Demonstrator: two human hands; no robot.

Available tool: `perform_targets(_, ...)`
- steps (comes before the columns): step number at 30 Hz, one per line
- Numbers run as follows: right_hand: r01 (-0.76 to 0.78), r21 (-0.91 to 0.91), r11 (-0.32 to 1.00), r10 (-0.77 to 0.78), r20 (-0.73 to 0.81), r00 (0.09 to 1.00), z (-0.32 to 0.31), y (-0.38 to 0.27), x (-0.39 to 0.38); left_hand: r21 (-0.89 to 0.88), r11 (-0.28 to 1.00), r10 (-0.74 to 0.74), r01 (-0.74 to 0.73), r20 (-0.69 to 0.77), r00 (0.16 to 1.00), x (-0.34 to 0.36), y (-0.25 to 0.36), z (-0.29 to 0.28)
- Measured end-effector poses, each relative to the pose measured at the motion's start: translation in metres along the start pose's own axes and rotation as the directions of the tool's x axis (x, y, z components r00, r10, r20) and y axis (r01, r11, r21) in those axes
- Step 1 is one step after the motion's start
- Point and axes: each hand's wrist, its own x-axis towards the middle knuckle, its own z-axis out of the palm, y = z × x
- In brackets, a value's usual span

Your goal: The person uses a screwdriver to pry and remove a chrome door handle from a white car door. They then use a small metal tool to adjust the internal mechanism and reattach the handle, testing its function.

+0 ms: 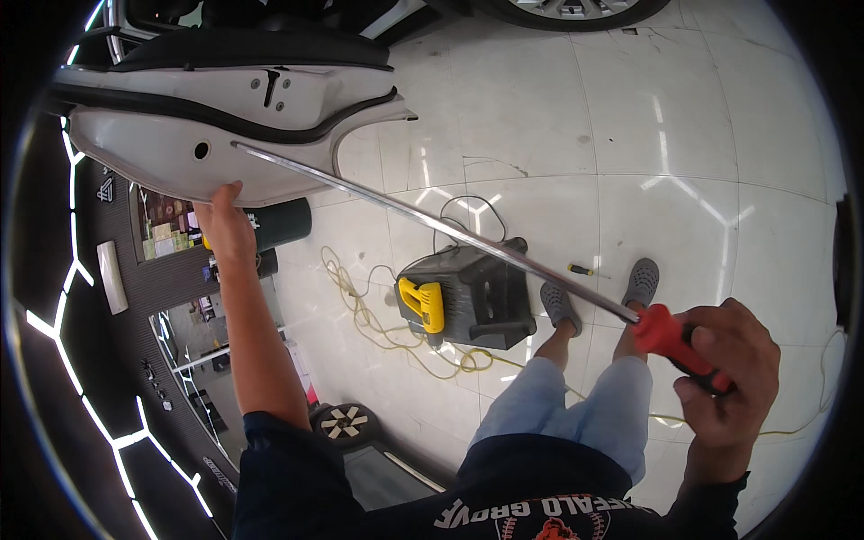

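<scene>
A white car door (148, 144) stands at the upper left, its edge toward me, with a black rubber seal, a latch slot and a round hole (202, 150). My left hand (227, 229) holds the door's lower edge, thumb on the near face and the other fingers mostly hidden behind it. At the lower right, my right hand (733, 369) is closed around the red and black handle of a long screwdriver (450, 232). Its metal shaft slants up and left across the view. The tip appears over the door panel, just right of the hole; whether it touches cannot be told.
A black step stool (490, 306) stands on the tiled floor, a yellow heat gun (423, 306) on top. Yellow cable (364, 319) loops beside it. A small screwdriver (580, 269) lies near my feet. A dark cylinder (283, 223) is behind my left hand. A car wheel (576, 9) shows at top.
</scene>
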Motion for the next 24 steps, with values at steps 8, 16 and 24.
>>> perform_targets(8,0.079,0.057,0.995,-0.080,0.024,0.996,0.025,-0.001,0.026,0.141,0.987,-0.064,0.079,-0.112,0.992,-0.003,0.002,-0.003)
perform_targets(16,0.137,0.078,0.987,-0.143,0.070,0.987,0.036,-0.002,0.047,-0.074,0.992,-0.109,0.106,-0.031,0.994,-0.001,-0.005,-0.012)
perform_targets(24,0.147,0.077,0.986,-0.153,0.072,0.986,0.051,-0.014,0.051,-0.094,0.988,-0.124,0.121,-0.031,0.992,0.000,-0.004,-0.010)
